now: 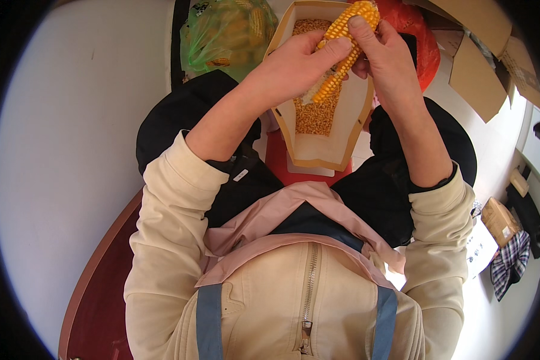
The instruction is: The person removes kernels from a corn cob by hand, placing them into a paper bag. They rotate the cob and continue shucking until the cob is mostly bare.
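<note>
An ear of dried yellow corn (342, 67) is held slanted in both of my hands above an open cardboard box. My left hand (308, 56) grips its lower side, thumb pressed along the rows of kernels. Near the upper end, my right hand (380, 42) holds the ear with its thumb lying across the kernels. A pale stretch of bare cob shows at the lower left of the ear. Loose kernels (315, 119) cover much of the floor of the box (315, 150), which stands between my knees. Some of my fingers are hidden behind the ear.
A green plastic bag (229, 40) with several corn ears stands at the upper left, beside the white wall (81, 112). Behind my right hand is a red plastic bag (425, 54). Cardboard boxes with raised flaps (479, 76) lie at the upper right. A checked cloth item (510, 263) is at the far right.
</note>
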A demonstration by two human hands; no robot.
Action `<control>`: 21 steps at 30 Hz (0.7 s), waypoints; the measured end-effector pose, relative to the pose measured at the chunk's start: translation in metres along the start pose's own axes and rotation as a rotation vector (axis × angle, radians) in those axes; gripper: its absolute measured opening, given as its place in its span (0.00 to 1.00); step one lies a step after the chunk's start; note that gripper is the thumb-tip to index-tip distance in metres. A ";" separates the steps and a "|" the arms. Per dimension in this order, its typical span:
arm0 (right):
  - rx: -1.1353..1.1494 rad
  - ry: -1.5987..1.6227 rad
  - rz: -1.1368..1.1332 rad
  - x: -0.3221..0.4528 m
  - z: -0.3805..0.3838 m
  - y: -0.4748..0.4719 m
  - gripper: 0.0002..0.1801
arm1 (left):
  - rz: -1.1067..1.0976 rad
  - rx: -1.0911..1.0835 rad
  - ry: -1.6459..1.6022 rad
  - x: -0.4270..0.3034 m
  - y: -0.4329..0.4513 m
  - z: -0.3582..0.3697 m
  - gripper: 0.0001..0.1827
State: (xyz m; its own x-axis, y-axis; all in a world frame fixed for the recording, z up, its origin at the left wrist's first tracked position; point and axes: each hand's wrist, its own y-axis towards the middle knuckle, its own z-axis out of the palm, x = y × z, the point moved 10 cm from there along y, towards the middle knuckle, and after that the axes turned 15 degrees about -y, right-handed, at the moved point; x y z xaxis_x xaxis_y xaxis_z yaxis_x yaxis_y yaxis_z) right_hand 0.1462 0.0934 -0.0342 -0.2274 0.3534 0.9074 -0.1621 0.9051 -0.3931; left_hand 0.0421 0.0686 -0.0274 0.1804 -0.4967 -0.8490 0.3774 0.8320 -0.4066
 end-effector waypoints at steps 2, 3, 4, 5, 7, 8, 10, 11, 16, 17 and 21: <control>-0.013 0.036 0.004 -0.001 -0.001 0.000 0.24 | 0.010 -0.004 0.018 -0.004 -0.002 0.000 0.25; -0.007 0.041 0.008 -0.001 0.000 0.001 0.24 | 0.016 -0.006 0.026 -0.006 -0.002 0.000 0.25; -0.001 0.046 0.011 0.000 -0.001 0.001 0.24 | 0.010 -0.002 0.042 -0.007 -0.002 0.000 0.25; 0.005 0.051 0.015 0.000 -0.001 0.001 0.24 | 0.004 0.002 0.057 -0.007 -0.002 0.000 0.25; -0.008 0.036 0.006 -0.002 -0.003 0.002 0.23 | -0.010 0.011 0.032 -0.004 -0.001 0.001 0.24; -0.015 0.028 0.001 -0.002 -0.004 0.002 0.23 | -0.020 0.019 -0.010 0.000 0.000 0.001 0.24; -0.036 -0.018 -0.014 -0.001 -0.003 0.002 0.23 | -0.025 0.023 -0.011 0.004 0.001 0.001 0.24; -0.047 -0.041 -0.022 0.000 -0.002 0.001 0.23 | -0.020 0.019 0.032 0.004 0.002 0.000 0.24; -0.020 -0.006 -0.024 -0.002 -0.004 0.003 0.22 | -0.066 0.041 0.112 -0.001 0.000 0.002 0.25; -0.018 -0.001 -0.033 0.000 -0.004 0.003 0.22 | -0.061 0.018 0.074 0.001 -0.001 0.000 0.25; -0.024 0.001 -0.025 0.000 -0.003 0.002 0.22 | -0.023 -0.031 0.004 0.005 0.001 -0.004 0.23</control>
State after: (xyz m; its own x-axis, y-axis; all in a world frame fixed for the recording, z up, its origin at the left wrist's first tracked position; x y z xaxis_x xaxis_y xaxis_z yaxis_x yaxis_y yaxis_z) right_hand 0.1483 0.0956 -0.0342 -0.2227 0.3312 0.9169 -0.1444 0.9189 -0.3670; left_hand 0.0402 0.0682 -0.0335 0.1684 -0.5149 -0.8405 0.3532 0.8276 -0.4363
